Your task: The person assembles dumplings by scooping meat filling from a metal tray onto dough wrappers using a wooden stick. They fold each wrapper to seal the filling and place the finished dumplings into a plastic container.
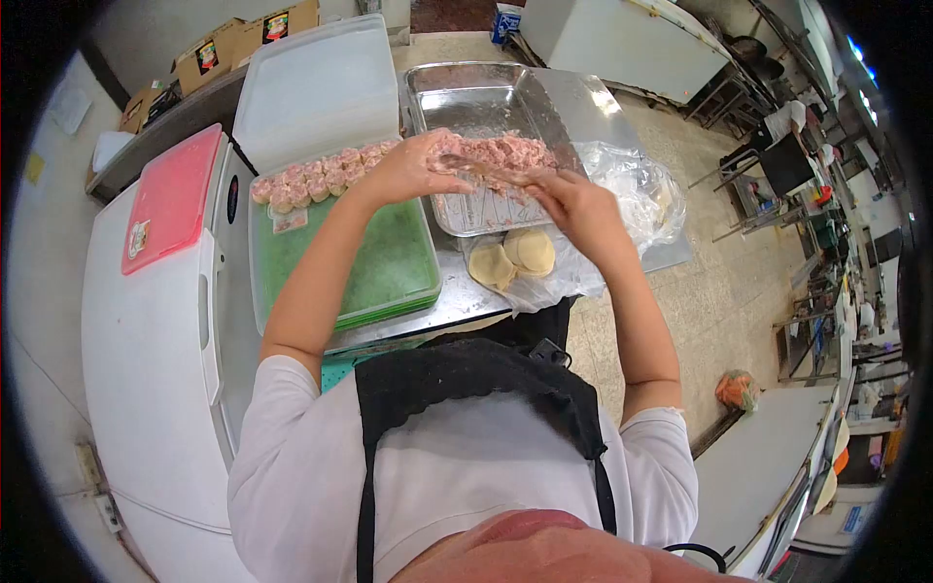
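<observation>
Left hand (413, 167): fingers cupped at the metal tray's (466, 102) left edge; what they hold, can't tell.
Right hand (575, 206): fingers pinching the spatula (481, 171) over that tray.
Minced meat (505, 151): inside the tray.

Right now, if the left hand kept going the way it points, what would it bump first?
Probably the heap of pink minced meat in the shiny rectangular metal tray. The left hand points toward it, but how high it hovers is unclear.
</observation>
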Demonstrator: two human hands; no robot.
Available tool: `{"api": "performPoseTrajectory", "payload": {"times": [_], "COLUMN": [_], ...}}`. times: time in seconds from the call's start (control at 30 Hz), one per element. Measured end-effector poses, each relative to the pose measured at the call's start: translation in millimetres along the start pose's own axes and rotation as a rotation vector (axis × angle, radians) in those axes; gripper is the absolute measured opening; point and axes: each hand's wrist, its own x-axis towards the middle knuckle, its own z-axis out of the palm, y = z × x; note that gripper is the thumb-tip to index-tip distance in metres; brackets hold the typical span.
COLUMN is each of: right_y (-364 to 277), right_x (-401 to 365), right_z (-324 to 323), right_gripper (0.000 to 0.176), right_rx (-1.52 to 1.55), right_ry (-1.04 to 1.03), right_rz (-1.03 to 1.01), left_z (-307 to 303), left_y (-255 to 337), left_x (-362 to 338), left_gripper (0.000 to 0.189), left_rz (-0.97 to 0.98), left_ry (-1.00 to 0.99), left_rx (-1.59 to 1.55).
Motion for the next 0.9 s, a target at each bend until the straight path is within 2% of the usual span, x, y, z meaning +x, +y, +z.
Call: {"api": "performPoseTrajectory", "payload": {"times": [0.03, 0.07, 0.13, 0.23, 0.3, 0.37, 0.43, 0.47, 0.53, 0.57, 0.63, 0.67, 0.73, 0.87, 0.9], "right_y": [0.5, -7.0, -16.9, -19.9, -13.1, 2.3, 16.3, 23.8, 35.8, 37.4, 36.9, 35.3, 26.9, 8.0, 2.3], "right_x": [6.9, 8.5, 6.8, 5.2, 4.6, 0.5, -10.3, -17.0, -30.6, -35.4, -42.4, -46.0, -49.9, -54.3, -53.5], "right_z": [-6.7, -14.6, -5.7, 15.6, 19.7, 21.5, 20.9, 20.7, 20.1, 18.9, 16.8, 18.4, 19.8, 20.4, 18.9], "right_gripper": [0.021, 0.02, 0.021, 0.021, 0.022, 0.024, 0.024, 0.024, 0.025, 0.025, 0.025, 0.026, 0.026, 0.027, 0.027], "right_rx": [0.0, 0.012, 0.08, 0.17, 0.287, 0.345, 0.491, 0.505, 0.586, 0.593, 0.652, 0.691, 0.697, 0.67, 0.666], "right_ry": [0.002, -0.025, -0.042, -0.176, -0.17, -0.13, -0.089, -0.097, -0.151, -0.158, -0.165, -0.143, -0.14, -0.172, -0.171], "right_rz": [0.013, 0.072, 0.052, 0.087, 0.124, 0.048, 0.151, 0.143, 0.377, 0.375, 0.561, 0.576, 0.598, 0.596, 0.601], "left_z": [0.7, -2.3, -10.6, -21.3, -36.2, -52.2, -79.7, -94.8, -124.8, -134.3, -150.1, -156.3, -161.0, -144.1, -140.2], "left_y": [-0.5, -0.1, 8.4, 7.0, 8.1, -1.9, -30.7, -48.5, -64.4, -70.0, -79.3, -87.1, -99.1, -102.5, -102.4], "left_x": [-2.7, -3.3, -6.7, -11.5, -25.0, -43.7, -68.2, -82.9, -111.7, -125.9, -149.7, -158.9, -168.4, -166.0, -162.8], "left_gripper": [0.046, 0.046, 0.046, 0.048, 0.046, 0.045, 0.041, 0.04, 0.044, 0.044, 0.047, 0.047, 0.051, 0.045, 0.049], "left_rz": [-0.012, -0.017, -0.01, -0.104, -0.12, -0.142, -0.207, -0.256, -0.302, -0.312, -0.498, -0.501, -0.511, -0.54, -0.542], "left_ry": [0.152, 0.162, 0.008, -0.085, -0.014, 0.048, 0.113, 0.178, 0.278, 0.279, 0.45, 0.444, 0.369, 0.409, 0.373], "left_rx": [0.031, 0.035, -0.22, -0.072, 0.014, 0.106, -0.113, -0.098, -0.068, -0.065, 0.449, 0.453, 0.65, 0.596, 0.715]}}
